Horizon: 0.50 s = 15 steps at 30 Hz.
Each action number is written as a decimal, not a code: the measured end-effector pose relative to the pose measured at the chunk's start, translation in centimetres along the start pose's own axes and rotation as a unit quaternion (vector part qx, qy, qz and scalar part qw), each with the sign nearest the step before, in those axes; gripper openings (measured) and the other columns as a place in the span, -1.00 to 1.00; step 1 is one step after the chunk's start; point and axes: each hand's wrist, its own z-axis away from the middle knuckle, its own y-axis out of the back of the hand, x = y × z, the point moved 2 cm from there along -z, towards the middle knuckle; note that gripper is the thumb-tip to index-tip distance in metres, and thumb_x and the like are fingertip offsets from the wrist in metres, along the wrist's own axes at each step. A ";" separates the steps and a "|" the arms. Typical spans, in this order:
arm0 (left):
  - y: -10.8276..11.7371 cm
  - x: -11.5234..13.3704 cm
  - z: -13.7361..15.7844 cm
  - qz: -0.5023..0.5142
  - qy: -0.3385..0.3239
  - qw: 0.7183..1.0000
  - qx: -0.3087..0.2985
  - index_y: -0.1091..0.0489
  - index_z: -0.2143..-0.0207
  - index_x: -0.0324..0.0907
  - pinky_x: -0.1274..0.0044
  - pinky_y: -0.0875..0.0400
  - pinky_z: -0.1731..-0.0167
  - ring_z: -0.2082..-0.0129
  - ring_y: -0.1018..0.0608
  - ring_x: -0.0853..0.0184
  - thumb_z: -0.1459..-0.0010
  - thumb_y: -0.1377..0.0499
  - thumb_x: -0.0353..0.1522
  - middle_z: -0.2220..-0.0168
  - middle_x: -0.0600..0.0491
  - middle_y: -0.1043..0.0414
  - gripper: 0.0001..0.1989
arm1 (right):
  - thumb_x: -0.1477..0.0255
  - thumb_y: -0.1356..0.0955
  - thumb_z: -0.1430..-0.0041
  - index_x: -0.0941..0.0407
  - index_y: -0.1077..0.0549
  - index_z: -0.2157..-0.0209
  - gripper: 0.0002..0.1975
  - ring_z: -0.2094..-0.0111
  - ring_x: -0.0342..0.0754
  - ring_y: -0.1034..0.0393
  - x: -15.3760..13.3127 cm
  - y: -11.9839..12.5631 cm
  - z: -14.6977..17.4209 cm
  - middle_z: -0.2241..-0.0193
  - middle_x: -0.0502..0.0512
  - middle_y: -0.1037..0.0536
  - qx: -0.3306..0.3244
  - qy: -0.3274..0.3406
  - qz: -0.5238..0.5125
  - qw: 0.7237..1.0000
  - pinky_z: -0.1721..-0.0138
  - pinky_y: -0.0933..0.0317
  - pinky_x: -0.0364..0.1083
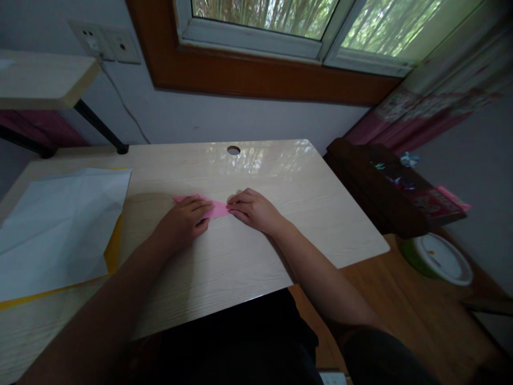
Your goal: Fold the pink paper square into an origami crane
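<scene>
Holding pink paper under two hands on a pale desk

Pink paper lies mid-desk, a narrow folded strip running left to right, on the near side of a round hole in the desktop. Left hand covers the strip's left part: fingers close together and laid over it, thumb apart on the near side. Cannot tell whether that hand pinches or only presses. A pointed tip of paper shows beyond its far-left side. Right hand pinches the strip's right end between thumb and fingertips. A short pink stretch lies bare between the hands.

Left side of desk: large white sheet, creased, over a yellow sheet that shows along the near and right edges. Far left: a shelf on black legs; a pale cord hangs from the wall socket.

Far side: a window with greenery outside. Right of desk: dark brown cabinet with small items on it, a curtain behind, and a round green-and-white tub on the wooden floor.
</scene>
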 end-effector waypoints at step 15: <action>-0.4 -0.5 0.2 0.010 0.001 0.999 0.033 -0.55 0.02 -0.17 0.19 -0.46 -0.13 -0.07 -0.55 0.13 -0.33 -0.13 -0.41 -0.01 -0.07 -0.60 -0.75 | 0.35 -0.36 -0.37 0.08 -0.62 0.10 -0.80 0.08 0.04 -0.45 -0.3 0.0 -0.2 0.14 0.16 -0.64 0.005 -0.002 -0.027 1.000 -0.01 -0.35 0.09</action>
